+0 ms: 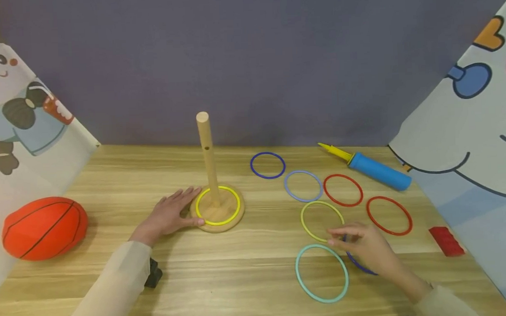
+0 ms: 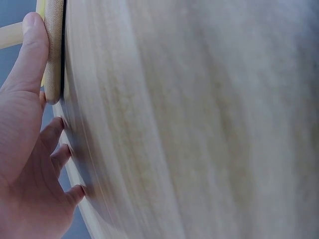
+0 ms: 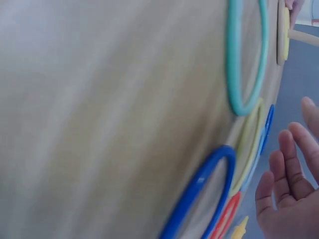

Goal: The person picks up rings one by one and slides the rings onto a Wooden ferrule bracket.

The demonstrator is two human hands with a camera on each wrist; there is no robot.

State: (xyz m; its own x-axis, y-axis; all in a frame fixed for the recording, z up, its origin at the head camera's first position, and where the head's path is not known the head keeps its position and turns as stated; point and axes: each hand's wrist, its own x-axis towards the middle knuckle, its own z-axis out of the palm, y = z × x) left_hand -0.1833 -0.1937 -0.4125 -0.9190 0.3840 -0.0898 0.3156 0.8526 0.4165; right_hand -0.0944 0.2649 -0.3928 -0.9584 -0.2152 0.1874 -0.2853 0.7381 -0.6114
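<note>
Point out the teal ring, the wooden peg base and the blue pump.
teal ring (image 1: 301, 282), head view, left band.
wooden peg base (image 1: 222, 225), head view, front rim.
blue pump (image 1: 378, 171), head view, barrel middle.

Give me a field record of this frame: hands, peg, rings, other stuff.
left hand: open, fingers against the base
right hand: open, over the dark blue ring, holding nothing
peg: upright, one yellow ring around it
loose rings: eight flat on the table, including the teal ring
other: ball left, pump far right, red block right
</note>
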